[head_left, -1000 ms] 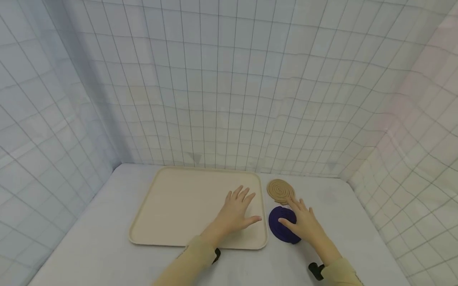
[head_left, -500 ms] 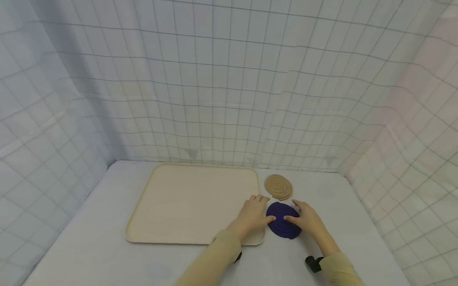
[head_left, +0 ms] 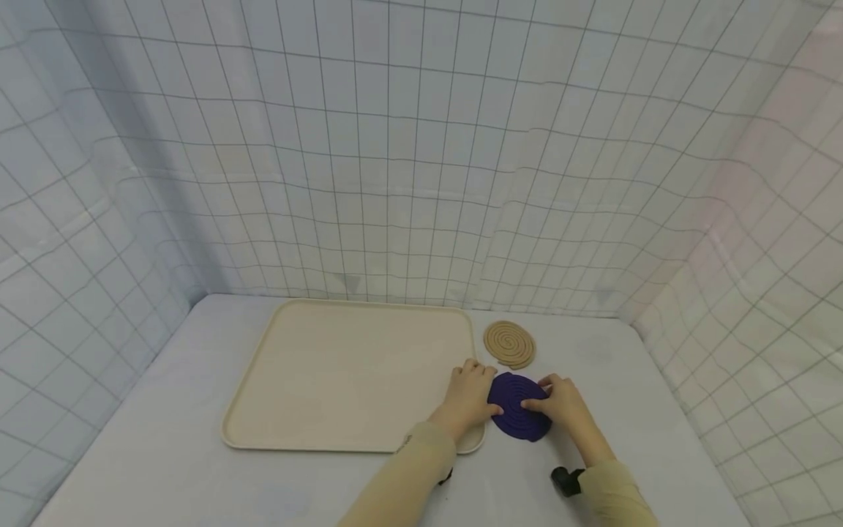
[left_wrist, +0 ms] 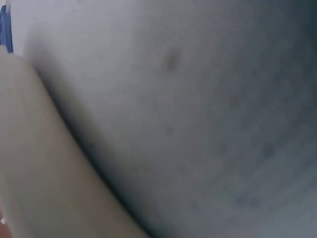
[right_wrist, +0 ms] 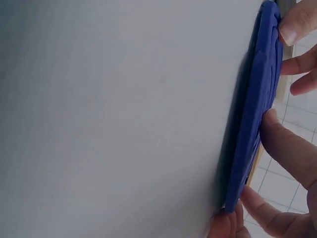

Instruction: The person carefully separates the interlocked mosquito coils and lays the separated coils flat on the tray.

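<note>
A round dark blue spiral coaster [head_left: 516, 414] lies on the white tabletop, right of the cream tray [head_left: 356, 366]. My right hand [head_left: 568, 411] pinches its right edge, thumb on top and fingertips tucked under the rim. In the right wrist view, the coaster [right_wrist: 250, 114] appears edge-on, and that edge looks slightly raised. My left hand [head_left: 466, 399] touches the coaster's left edge with the thumb, while its bent fingers are by the tray's right rim. In the left wrist view, mostly sleeve and tabletop show, and the left fingers are out of sight.
A tan spiral coaster [head_left: 510, 345] lies behind the blue one, near the tray's back right corner. White cloth walls [head_left: 421, 183] with a dark grid enclose the table at the back and both sides. Dark wrist cameras [head_left: 565, 481] hang under the forearms.
My left hand has moved right from over the tray to the blue coaster. The right hand, formerly spread over the coaster, now pinches its right edge. The view has shifted slightly.
</note>
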{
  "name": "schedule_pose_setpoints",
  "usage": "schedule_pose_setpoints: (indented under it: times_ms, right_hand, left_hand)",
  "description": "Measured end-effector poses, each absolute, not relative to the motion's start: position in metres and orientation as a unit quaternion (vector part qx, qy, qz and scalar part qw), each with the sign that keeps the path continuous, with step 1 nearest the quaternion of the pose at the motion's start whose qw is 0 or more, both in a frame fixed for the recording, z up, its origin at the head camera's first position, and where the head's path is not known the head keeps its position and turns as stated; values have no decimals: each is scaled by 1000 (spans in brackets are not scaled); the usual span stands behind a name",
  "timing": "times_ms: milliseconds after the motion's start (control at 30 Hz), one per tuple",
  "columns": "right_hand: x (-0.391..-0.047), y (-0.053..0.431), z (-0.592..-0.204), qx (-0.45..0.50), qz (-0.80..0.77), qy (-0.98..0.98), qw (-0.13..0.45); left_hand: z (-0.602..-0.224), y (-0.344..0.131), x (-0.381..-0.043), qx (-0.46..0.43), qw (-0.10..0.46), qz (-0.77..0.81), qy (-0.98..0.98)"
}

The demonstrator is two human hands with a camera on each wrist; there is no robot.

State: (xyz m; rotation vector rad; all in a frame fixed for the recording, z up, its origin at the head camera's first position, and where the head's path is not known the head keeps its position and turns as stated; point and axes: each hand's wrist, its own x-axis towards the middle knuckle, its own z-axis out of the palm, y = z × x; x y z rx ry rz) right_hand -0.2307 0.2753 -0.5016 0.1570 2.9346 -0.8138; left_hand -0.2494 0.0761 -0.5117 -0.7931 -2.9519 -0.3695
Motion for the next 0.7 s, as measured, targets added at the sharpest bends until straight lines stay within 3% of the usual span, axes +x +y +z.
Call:
schedule_pose_setpoints:
  times_ms: [367,700]
  right_hand:
    - [-229,279,-498,112,-375,918,59]
    - [-223,281,-494,114,-518,844,75]
  left_hand:
    - [-509,78,-246,-266,9,-157,-951]
    - [-510,70,-252,-255,21,-257,-932]
